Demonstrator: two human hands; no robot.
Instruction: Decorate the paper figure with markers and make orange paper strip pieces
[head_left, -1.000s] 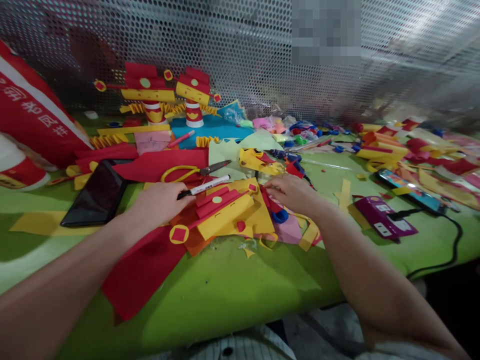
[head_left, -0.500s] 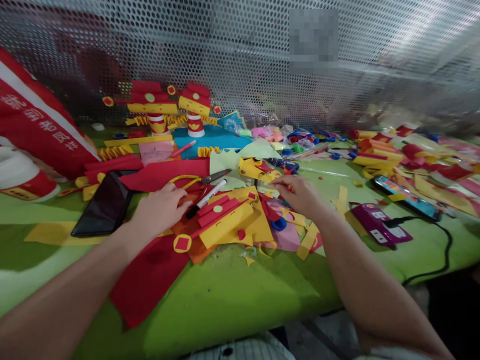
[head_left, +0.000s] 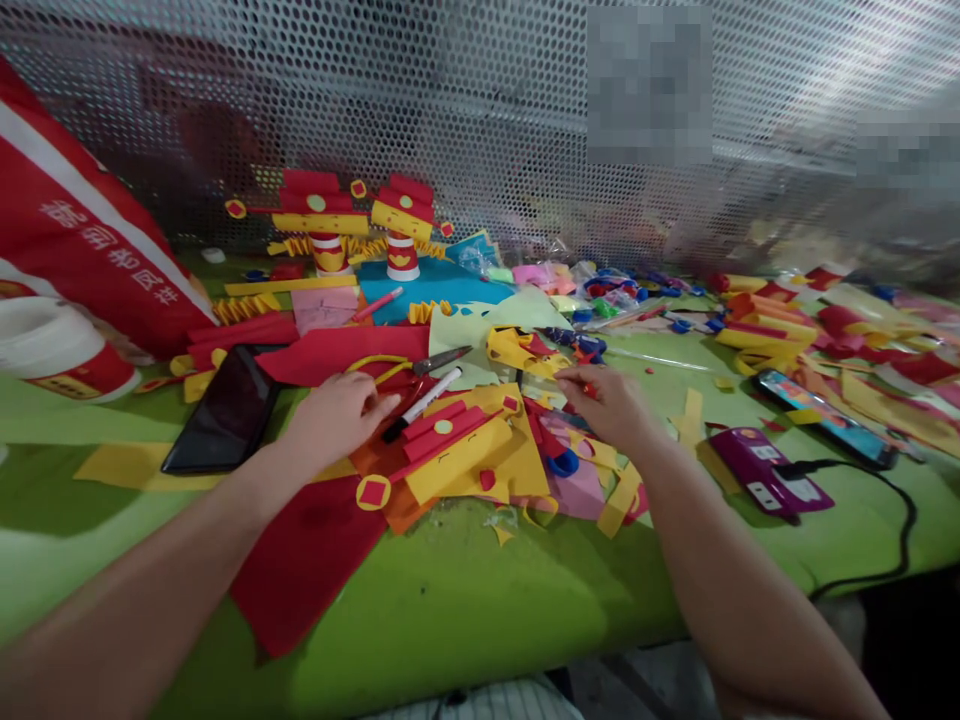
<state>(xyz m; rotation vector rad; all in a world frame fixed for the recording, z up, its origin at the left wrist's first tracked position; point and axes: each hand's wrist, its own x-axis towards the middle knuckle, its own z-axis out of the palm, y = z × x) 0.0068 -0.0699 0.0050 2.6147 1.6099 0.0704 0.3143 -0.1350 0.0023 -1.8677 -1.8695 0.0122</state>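
My left hand (head_left: 337, 418) rests palm down over red and orange paper, its fingers curled loosely beside a black and white marker (head_left: 424, 403); whether it holds anything is hidden. Just beyond it lie scissors (head_left: 444, 359) with dark blades. My right hand (head_left: 604, 400) has its thumb and fingers close together at the right of the yellow paper scraps (head_left: 525, 352), with a small red bit at the fingertips that is too small to name. Between the hands a red and yellow paper hat figure (head_left: 457, 448) lies on yellow paper.
Two paper figures on cups (head_left: 328, 253) stand at the back. A black phone (head_left: 225, 410), a white and red cup (head_left: 64, 350) and a red bag (head_left: 97, 220) are left. To the right are a purple power socket (head_left: 769, 475), its cable and a lit phone (head_left: 825, 418).
The view has shifted slightly, so the table items appear a little further right. My left hand's thumb reaches further out toward the marker. My right hand stays by the yellow scraps.
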